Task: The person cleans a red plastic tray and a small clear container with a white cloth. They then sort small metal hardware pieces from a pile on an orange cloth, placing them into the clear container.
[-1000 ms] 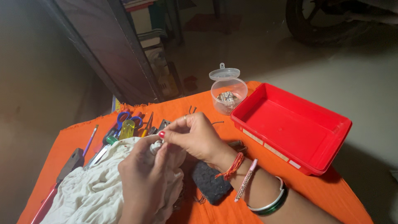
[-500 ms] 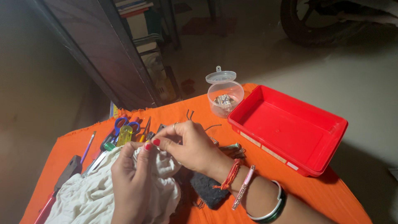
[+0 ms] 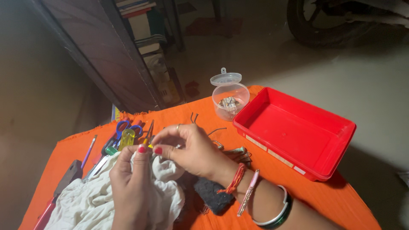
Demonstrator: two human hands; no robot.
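the left hand [image 3: 132, 183] grips a bunched white cloth [image 3: 91, 200] lying on the orange-covered counter [image 3: 298, 187], fingers closed on its folds; the right hand [image 3: 191, 151] meets it above the cloth, fingers pressed together, pinching something too small to tell. tools [image 3: 123, 138] lie just behind; a clear tub [image 3: 230, 101] and red tray [image 3: 294, 130] sit to the right.

Dim light is falling across a pale floor [image 3: 349, 81]. A dark wooden bookshelf [image 3: 115, 55] is standing at the left, holding stacked books [image 3: 147, 30]. A dark wheel [image 3: 324, 21] is resting at the top right.
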